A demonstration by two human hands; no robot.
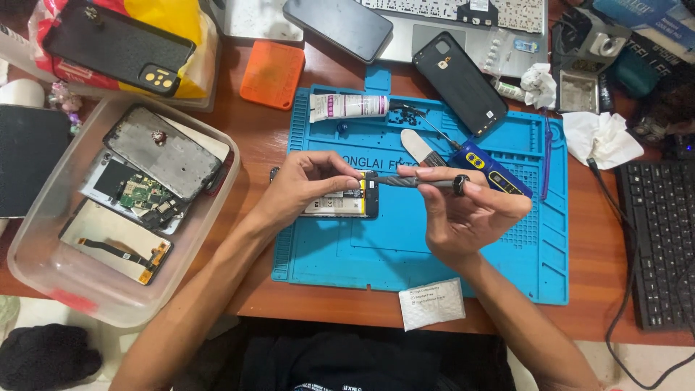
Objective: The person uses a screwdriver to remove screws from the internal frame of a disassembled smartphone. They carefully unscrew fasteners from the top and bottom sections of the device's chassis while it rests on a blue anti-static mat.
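An opened smartphone (pixel 340 205) with its back off lies on the blue repair mat (pixel 405 246). My left hand (pixel 308 185) rests on it, fingers curled over its upper edge, holding it steady. My right hand (pixel 467 210) grips a dark screwdriver (pixel 413 181) held level, its tip pointing left at the phone's top right corner. A white glue tube (pixel 349 106) lies at the mat's far edge, and a black phone back cover (pixel 460 82) rests across the mat's top right.
A clear plastic tub (pixel 54 279) of phone parts sits at the left. A laptop (pixel 434 29), another dark phone (pixel 337 26) and an orange pad (pixel 273 74) lie behind. A black keyboard (pixel 660 242) is at the right. A white packet (pixel 432 303) lies at the mat's near edge.
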